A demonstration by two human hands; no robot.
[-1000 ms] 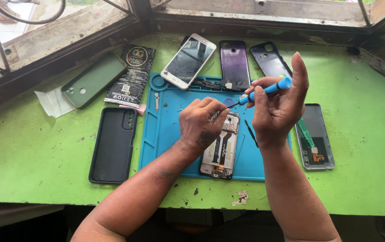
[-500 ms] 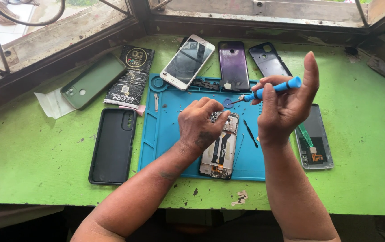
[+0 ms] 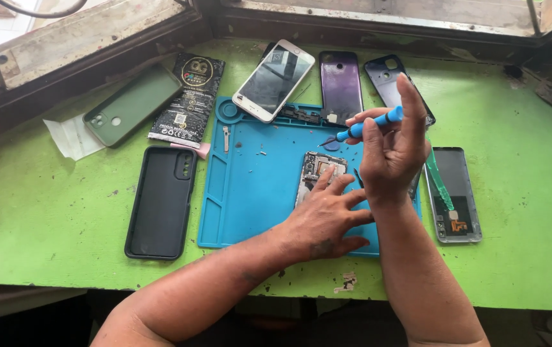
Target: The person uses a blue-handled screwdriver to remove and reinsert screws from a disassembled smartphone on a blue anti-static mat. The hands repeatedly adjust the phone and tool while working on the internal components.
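The right hand [image 3: 391, 154] pinches a slim blue-handled screwdriver [image 3: 366, 127] between thumb and fingertips, the other fingers raised. The tool's long axis runs nearly level, its tip pointing left and slightly down, above the far edge of the blue silicone repair mat [image 3: 250, 193]. The left hand [image 3: 324, 218] lies flat, fingers spread, gripping nothing, on an opened phone with exposed circuit board [image 3: 321, 168], whose long axis runs away from the person at the mat's middle. Counted: one screwdriver, one mat, one white-framed phone [image 3: 275, 80], two dark back covers [image 3: 341, 83] beyond the mat, one black case [image 3: 160, 202], one green case [image 3: 131, 106], one glossy black packet [image 3: 188, 99].
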